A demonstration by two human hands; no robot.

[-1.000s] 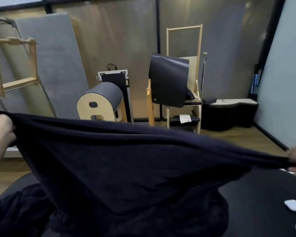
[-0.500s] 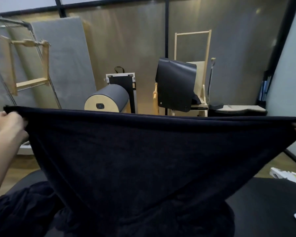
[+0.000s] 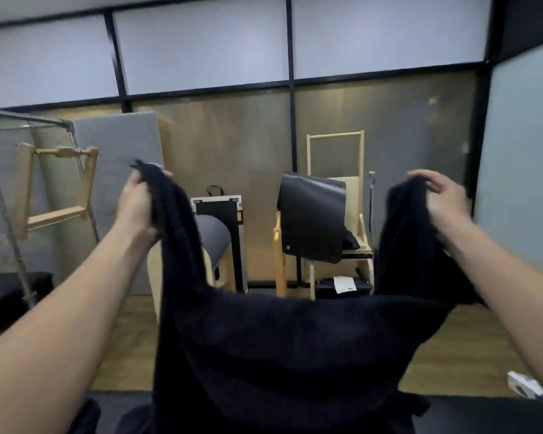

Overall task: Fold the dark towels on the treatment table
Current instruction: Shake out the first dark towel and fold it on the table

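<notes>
A dark towel [image 3: 279, 349] hangs in the air in front of me, sagging in a deep U between its two raised upper corners. My left hand [image 3: 137, 205] grips the left corner, with the cloth bunched in its fingers. My right hand [image 3: 439, 195] grips the right corner at about the same height. The towel's lower part drops to the black treatment table [image 3: 483, 415] along the bottom edge. More dark cloth [image 3: 85, 418] lies on the table at the lower left.
Beyond the table are a wooden floor, a barrel-shaped padded unit [image 3: 213, 233], a wooden chair frame with a black mat [image 3: 314, 214] draped on it, and a leaning grey panel [image 3: 119, 170]. A metal-and-wood frame [image 3: 57, 183] stands left. A white object [image 3: 527, 386] lies lower right.
Both hands have risen and come closer together, so the towel's taut top edge has gone slack and sags between them. My view has tilted upward.
</notes>
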